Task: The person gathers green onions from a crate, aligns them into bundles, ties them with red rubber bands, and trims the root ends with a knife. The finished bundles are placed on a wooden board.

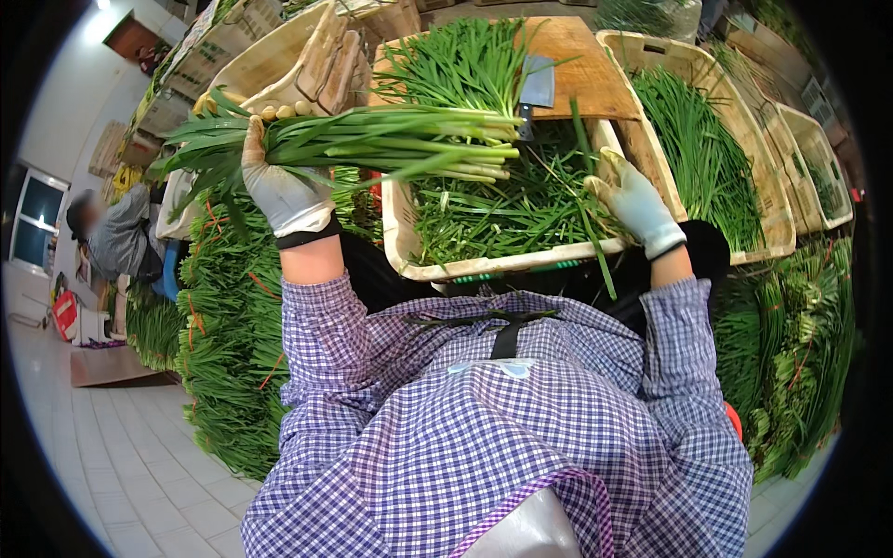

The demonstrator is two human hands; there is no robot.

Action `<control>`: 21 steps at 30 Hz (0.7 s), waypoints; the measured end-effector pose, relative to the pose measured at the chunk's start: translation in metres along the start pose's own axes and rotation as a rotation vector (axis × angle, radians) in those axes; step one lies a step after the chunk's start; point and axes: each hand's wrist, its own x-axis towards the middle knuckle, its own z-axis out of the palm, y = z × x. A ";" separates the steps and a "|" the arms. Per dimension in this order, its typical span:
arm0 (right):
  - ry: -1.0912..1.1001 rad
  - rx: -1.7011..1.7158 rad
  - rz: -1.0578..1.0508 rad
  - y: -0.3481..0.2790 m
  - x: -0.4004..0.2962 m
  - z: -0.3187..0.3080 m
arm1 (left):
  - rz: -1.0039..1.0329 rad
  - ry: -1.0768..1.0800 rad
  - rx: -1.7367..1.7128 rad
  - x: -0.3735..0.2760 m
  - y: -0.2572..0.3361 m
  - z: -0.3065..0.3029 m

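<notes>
My left hand (282, 185), in a stained white-and-blue glove, is closed around a bunch of long green leafy stalks, likely garlic chives (391, 136), with the pale cut ends to the right. My right hand (628, 195), gloved too, is over the right side of a plastic crate (488, 265) of loose green trimmings (502, 209), its fingers apart. Long leaves hang beside its fingertips; whether it touches them I cannot tell. Beyond the crate, a wooden board (593, 77) bears a pile of stalks (460, 59) and a cleaver (538, 80) with a black handle.
To the right stands a crate (781, 237) with more green stalks (691, 146). Stacked tied bundles (230, 335) flank me at left, and others (788, 349) at right. Further crates (279, 56) stand at the upper left. A person (122, 230) sits at the far left.
</notes>
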 end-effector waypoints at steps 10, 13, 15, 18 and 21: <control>-0.493 -0.274 -0.087 -0.038 0.006 0.054 | -0.146 -0.629 -0.661 0.000 -0.025 0.015; -0.548 0.689 0.038 -0.044 0.010 0.021 | -0.220 -0.744 -0.807 0.006 -0.026 0.013; -0.566 0.941 -0.071 -0.094 0.013 0.010 | -0.299 -0.726 -0.849 0.012 -0.038 0.007; -0.759 0.979 -0.069 -0.132 0.013 0.005 | -0.422 -0.520 -0.565 0.011 -0.072 0.022; -0.710 0.945 -0.176 -0.137 0.001 0.017 | -0.410 -0.406 -0.231 0.007 -0.083 0.035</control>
